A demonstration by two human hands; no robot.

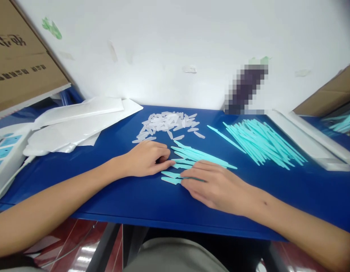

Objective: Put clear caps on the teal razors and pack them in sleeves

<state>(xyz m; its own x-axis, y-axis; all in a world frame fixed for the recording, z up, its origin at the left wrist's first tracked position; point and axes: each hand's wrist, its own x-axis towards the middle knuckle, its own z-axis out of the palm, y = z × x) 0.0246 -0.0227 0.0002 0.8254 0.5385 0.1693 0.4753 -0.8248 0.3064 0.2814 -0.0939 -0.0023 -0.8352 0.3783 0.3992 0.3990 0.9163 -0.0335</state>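
My left hand [148, 158] rests on the table with its fingers curled in. Its thumb tip reaches the wide ends of several turquoise eyebrow razors [203, 154] laid side by side; whatever its fingers may hold is hidden. Over the handles of the nearer razors [170, 180] lies my right hand [213, 183], fingers bent and closed on them. Their wide ends stick out to the left from under its fingertips. Just beyond my left hand is a loose heap of small translucent blade caps [169, 122].
A bigger pile of turquoise razors [262, 143] lies to the right on the blue table [121, 200]. White plastic bags [78, 121] and a power strip [7, 151] are at the left. Cardboard boxes [24, 56] flank the table, and a white wall [163, 49] stands behind.
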